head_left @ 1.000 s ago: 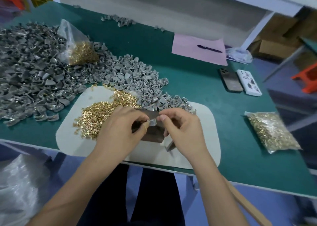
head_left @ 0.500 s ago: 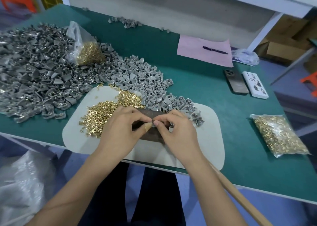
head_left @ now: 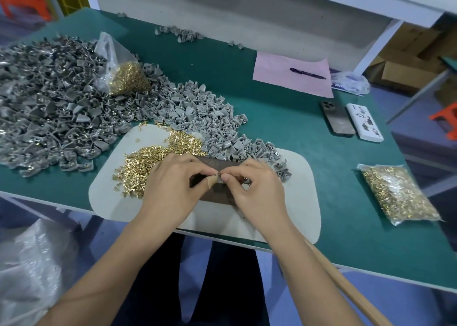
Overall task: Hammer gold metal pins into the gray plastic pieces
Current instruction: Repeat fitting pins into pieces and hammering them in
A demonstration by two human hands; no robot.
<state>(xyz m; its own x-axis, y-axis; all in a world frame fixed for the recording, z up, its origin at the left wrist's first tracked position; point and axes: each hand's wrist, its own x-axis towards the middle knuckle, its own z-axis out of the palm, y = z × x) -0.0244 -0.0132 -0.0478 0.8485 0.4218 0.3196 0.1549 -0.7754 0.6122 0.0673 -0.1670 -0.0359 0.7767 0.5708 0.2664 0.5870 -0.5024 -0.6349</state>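
Observation:
My left hand point(head_left: 174, 184) and my right hand point(head_left: 257, 192) meet fingertip to fingertip over a dark metal block point(head_left: 217, 165) on a white mat point(head_left: 300, 189). Between thumb and fingers the left hand pinches a small gray plastic piece point(head_left: 217, 179), mostly hidden. The right hand's fingertips pinch at the same piece; whether they hold a pin I cannot tell. Loose gold pins point(head_left: 146, 162) lie heaped on the mat just left of my hands. A big pile of gray plastic pieces point(head_left: 74, 113) spreads over the green table behind. A wooden handle point(head_left: 346, 288) runs under my right forearm.
An open bag of gold pins point(head_left: 126, 78) sits on the gray pile, a sealed bag of pins point(head_left: 398, 194) at the right. Farther back lie a pink sheet point(head_left: 279, 75) with a pen point(head_left: 308, 73), a phone point(head_left: 337, 121) and a white box point(head_left: 364, 122). A white shelf stands behind.
My right hand has moved in from a small gap until its fingertips meet the left hand's at the gray piece. The view shifted slightly.

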